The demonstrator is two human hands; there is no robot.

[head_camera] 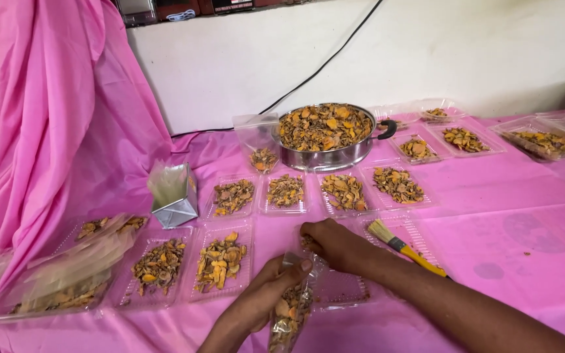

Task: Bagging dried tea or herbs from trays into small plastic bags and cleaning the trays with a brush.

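Fingers of left hand (266, 291) grip crinkly clear pouch (289, 314) of dried orange chips; right hand (331, 243) pinches chips at its mouth.

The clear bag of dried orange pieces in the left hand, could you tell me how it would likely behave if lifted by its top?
The clear bag is thin film, creased under the left hand, so probably floppy. It looks about half full of dry chips, so likely light. The right hand is at its open mouth, so tipping might spill pieces.
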